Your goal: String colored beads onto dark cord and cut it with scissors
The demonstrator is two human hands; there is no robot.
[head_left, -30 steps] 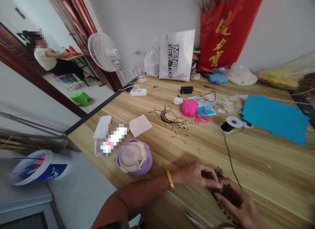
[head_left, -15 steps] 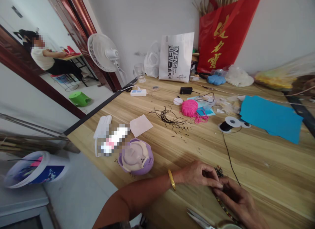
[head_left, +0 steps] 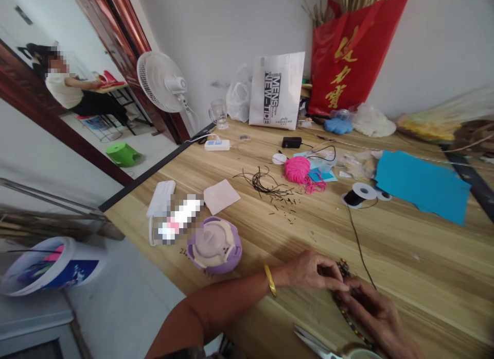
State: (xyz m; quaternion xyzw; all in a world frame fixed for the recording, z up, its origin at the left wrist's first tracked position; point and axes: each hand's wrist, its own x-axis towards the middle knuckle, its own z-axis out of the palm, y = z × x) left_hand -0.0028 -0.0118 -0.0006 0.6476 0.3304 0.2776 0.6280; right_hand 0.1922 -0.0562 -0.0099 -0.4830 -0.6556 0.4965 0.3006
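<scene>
My left hand (head_left: 314,272), a gold bangle on its wrist, is closed with thumb and fingers pinched together. Its fingertips meet those of my right hand (head_left: 376,313), also closed. Between them is a beaded string (head_left: 352,325) of small dark, yellow and red beads, which curves down under my right hand. A bunch of its beads (head_left: 343,268) shows above the fingertips; the exact spot gripped is hidden. Scissors (head_left: 311,341) lie partly open below my hands, beside a round rim (head_left: 363,354) cut off by the frame.
A black cord spool (head_left: 359,195) stands ahead, its cord running toward my right hand. Cut black cords (head_left: 266,184), pink yarn (head_left: 298,169), blue sheets (head_left: 422,186) and a purple lidded container (head_left: 216,245) lie on the table. A fan (head_left: 162,83) stands left; a person sits beyond the doorway.
The view has shifted slightly to the right. Both hands stay pinched together at the beaded string, with hardly any movement of the fingers.
</scene>
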